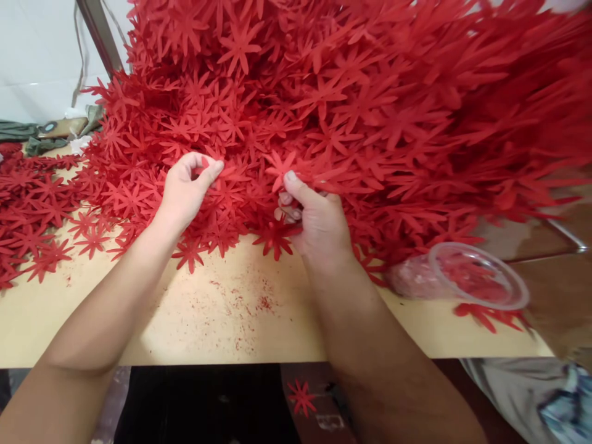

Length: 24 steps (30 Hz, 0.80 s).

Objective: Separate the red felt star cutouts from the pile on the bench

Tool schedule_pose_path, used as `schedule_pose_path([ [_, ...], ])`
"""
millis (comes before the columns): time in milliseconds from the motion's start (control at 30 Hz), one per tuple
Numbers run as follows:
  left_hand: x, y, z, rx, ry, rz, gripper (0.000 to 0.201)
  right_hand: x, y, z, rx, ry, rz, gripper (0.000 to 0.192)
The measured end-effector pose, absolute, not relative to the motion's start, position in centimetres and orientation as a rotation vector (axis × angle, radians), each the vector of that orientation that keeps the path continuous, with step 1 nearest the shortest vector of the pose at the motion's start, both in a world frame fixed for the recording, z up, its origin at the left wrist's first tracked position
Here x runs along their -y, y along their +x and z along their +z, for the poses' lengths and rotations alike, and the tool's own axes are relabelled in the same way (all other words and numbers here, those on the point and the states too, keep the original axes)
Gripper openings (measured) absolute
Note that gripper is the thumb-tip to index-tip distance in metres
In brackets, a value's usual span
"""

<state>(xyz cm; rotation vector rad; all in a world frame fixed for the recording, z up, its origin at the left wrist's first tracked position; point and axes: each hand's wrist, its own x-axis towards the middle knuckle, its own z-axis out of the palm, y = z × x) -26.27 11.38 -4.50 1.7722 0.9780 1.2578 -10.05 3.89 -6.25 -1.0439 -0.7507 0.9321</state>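
A large heap of red star-shaped artificial flowers (324, 98) rises in front of me. Between the thumb and fingers of my right hand (321, 225) is a red artificial flower (280, 165), its thin petals spread out above the thumb. To its left, my left hand (187, 185) hovers before the heap, thumb and forefinger pinched together. Something red shows at those fingertips, but against the red heap I cannot make out what it is. The two hands are apart, both over the table (208, 314).
Red crumbs (266, 302) dot the tabletop near its front edge. At right, a clear plastic tub (481, 274) lies tilted with red pieces inside. More flowers (32, 216) lie at left, near a phone-like object (62, 127). One flower (301, 398) rests below the table edge.
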Motion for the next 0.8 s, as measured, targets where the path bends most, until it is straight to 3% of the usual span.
schedule_pose_path([
  [200,-10.5,-26.1,-4.0,-1.03,2.092,1.379,0.032,-3.8,-10.9,-6.2,0.741,-1.051,0.953,0.041],
  [400,-8.1,-24.4,-3.2,-0.84,1.781,0.98,0.028,-3.4,-11.6,-6.0,0.853,-1.012,1.023,0.041],
  [567,-8.8,-24.7,-3.3,-0.868,1.627,1.045,0.024,-3.3,-11.7,-5.8,0.864,-1.011,1.052,0.044],
  [800,-8.8,-24.7,-3.4,-0.945,1.674,1.045,0.034,-3.2,-11.5,-5.3,0.8,-0.991,1.15,0.052],
])
